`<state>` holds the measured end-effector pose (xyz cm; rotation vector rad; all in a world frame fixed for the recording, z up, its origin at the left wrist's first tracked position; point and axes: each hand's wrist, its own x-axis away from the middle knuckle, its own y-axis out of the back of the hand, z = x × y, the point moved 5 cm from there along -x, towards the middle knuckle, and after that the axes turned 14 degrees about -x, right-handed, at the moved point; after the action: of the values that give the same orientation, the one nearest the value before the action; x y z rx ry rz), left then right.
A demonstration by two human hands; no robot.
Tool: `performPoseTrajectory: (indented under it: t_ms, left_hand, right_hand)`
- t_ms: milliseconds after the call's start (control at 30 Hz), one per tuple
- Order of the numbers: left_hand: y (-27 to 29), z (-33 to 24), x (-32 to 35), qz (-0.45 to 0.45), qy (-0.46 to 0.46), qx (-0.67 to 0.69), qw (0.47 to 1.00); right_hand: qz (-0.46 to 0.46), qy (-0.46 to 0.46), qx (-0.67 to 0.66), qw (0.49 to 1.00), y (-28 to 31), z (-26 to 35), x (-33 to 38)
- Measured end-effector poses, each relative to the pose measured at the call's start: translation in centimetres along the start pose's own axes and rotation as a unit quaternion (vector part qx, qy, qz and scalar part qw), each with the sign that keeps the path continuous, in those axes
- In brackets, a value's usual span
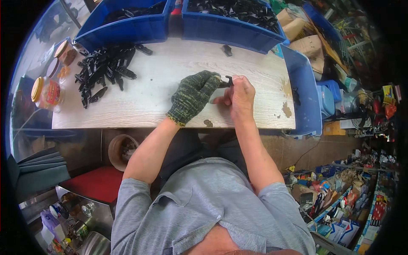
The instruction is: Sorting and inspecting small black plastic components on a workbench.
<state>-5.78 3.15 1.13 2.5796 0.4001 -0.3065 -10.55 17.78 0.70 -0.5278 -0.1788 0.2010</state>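
Gloved left hand (194,94) & bare right hand (241,94) both pinch 1 small black plastic part (226,81) mid-table (170,68). Pile of black parts (104,70) far left.

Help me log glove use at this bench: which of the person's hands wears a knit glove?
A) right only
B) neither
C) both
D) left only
D: the left hand wears a dark green knit glove, while the right hand is bare; both grip a small black plastic part.
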Motion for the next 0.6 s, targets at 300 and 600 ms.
performPoseTrajectory:
  t_ms: [300,600]
  left_hand:
    - [0.04,0.17,-0.18,0.037,-0.006,0.014,0.999]
    - [-0.49,-0.26,-0.12,0.056,-0.019,-0.06,0.996]
  right_hand:
    - [0.009,0.016,-0.009,1.0,0.31,-0.33,-0.05]
    - [0.024,0.027,-0.008,0.999,0.17,-0.36,0.21]
